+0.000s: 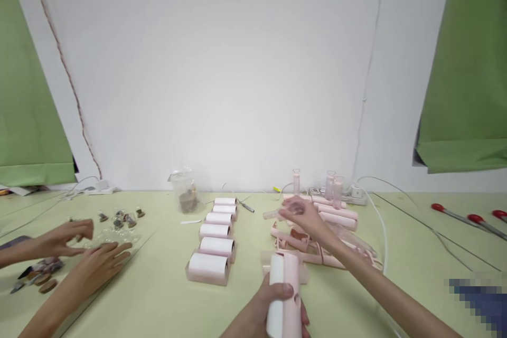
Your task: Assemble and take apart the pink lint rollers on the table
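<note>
Head view: our left hand (262, 301) grips the pink-and-white cylinder (287, 314); beyond that hand, our right hand (301, 212) seems to pinch a clear tube (271, 215). We judge this a picking-up step; the next move calls for a steady left hold.

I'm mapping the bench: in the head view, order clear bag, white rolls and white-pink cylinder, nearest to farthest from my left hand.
1. White-pink cylinder, in your left hand.
2. White rolls, left of it.
3. Clear bag, farther left.

Left hand (264, 302), near: gripping, thumb (282, 291) lying across front. Right hand (311, 216), farther: fingertips (282, 212) pinching, forearm (368, 277) slanting from near right.
</note>
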Motion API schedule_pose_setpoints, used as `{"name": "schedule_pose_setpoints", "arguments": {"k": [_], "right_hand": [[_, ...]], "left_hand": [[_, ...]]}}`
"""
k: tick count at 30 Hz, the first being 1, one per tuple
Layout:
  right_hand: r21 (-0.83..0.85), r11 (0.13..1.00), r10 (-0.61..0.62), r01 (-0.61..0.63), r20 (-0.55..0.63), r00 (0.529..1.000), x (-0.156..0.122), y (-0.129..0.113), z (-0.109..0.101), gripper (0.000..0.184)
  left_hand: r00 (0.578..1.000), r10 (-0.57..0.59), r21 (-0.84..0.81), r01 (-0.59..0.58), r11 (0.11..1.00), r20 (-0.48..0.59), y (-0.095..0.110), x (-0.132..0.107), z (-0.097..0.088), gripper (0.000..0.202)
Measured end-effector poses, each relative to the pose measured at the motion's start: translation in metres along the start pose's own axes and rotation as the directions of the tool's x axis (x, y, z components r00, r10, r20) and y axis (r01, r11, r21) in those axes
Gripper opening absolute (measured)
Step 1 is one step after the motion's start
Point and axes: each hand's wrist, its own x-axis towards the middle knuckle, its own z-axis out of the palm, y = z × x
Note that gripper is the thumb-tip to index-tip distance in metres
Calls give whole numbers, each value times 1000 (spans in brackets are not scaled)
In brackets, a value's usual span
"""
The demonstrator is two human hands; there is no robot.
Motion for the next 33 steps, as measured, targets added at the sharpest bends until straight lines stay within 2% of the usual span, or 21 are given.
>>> {"name": "schedule_pose_setpoints", "arguments": {"k": [3, 6, 9, 12, 15, 17, 18, 20, 21, 22, 24, 29, 31, 33], "right_hand": [[-180, 980, -58, 83, 141, 988, 33, -1, 36, 16], [-327, 930, -53, 166, 328, 943, 46, -2, 72, 16], [-416, 884, -33, 214, 400, 916, 45, -5, 85, 23], [-452, 865, -50, 220, 359, 932, 37, -6, 69, 26], [-439, 879, -79, 185, 249, 965, 14, -3, 34, 29], [-411, 895, -93, 173, 207, 974, -9, 0, 11, 25], [-388, 906, -95, 171, 207, 974, -23, 2, 2, 28], [-288, 947, -86, 145, 208, 974, -50, 3, -11, 36], [-204, 971, -86, 127, 199, 976, -63, 3, -13, 36], [-130, 985, -87, 112, 187, 979, -74, 2, -14, 36], [-28, 996, -80, 85, 142, 987, -91, -2, -11, 33], [104, 994, -36, 31, 45, 998, -106, -3, -1, 28], [107, 993, -61, 55, 55, 997, -108, -1, -1, 27], [40, 996, -78, 76, 54, 996, -110, 1, -2, 29]], "left_hand": [[999, -25, 12, 25, 1000, 22, 1, -3, -2, 41], [999, 16, 48, -18, 999, 37, 1, -3, -2, 44], [999, 44, 0, -44, 999, 11, 2, -1, -1, 42], [990, 123, -12, -124, 992, -64, 8, 0, 2, 40], [941, 291, 98, -277, 956, -174, 18, 3, 4, 46], [876, 416, 247, -358, 900, -244, 24, 6, 2, 50], [829, 491, 356, -389, 850, -267, 27, 7, 1, 50], [717, 648, 608, -402, 684, -256, 32, 8, -2, 42], [671, 708, 715, -381, 586, -223, 33, 7, -2, 35], [642, 744, 793, -350, 498, -184, 34, 6, -2, 29], [622, 771, 874, -292, 390, -137, 35, 3, -1, 21], [611, 786, 947, -184, 262, -99, 37, -3, 6, 16], [618, 783, 968, -150, 203, -69, 38, -4, 7, 17], [632, 774, 979, -126, 159, -45, 38, -5, 7, 20]]}}
